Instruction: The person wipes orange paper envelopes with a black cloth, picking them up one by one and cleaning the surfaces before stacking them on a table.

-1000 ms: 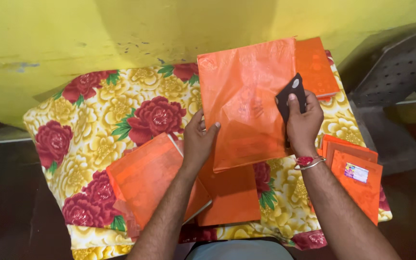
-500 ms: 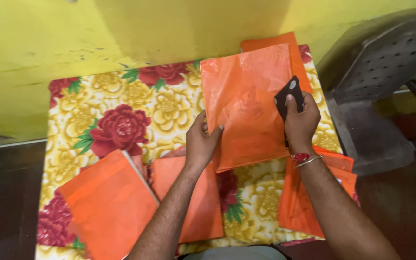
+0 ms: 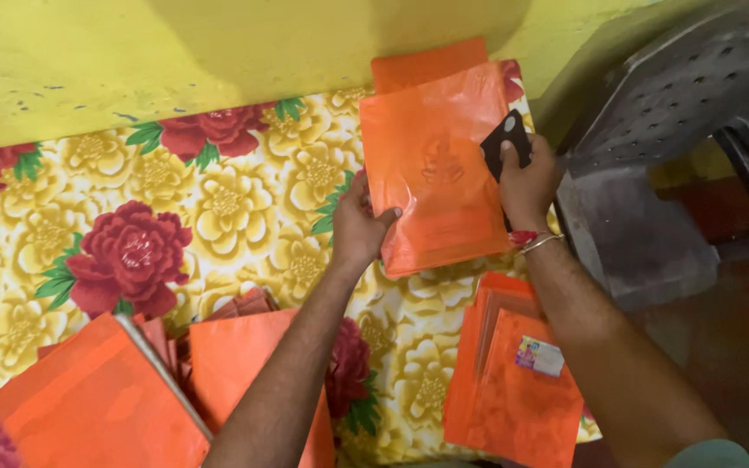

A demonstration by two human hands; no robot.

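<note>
Both my hands hold up a thin orange plastic bag (image 3: 435, 165) over the far right part of the table. My left hand (image 3: 359, 227) pinches its left edge, thumb on the front. My right hand (image 3: 526, 184) grips the right edge and also holds a small flat black object (image 3: 504, 141) against the bag. A red thread and a metal bangle circle my right wrist. Behind the held bag lies another orange bag or sheet (image 3: 426, 62) near the wall.
A cloth with red and yellow flowers (image 3: 218, 208) covers the table. Orange packets lie at the near left (image 3: 101, 407), near middle (image 3: 244, 347) and near right (image 3: 513, 390), the last with a small sticker. A grey plastic chair (image 3: 669, 130) stands to the right, a yellow wall behind.
The view has swung left and down, so the table fills more of the picture. My hands and the orange bag have shifted toward the far right corner; the grip is unchanged.
</note>
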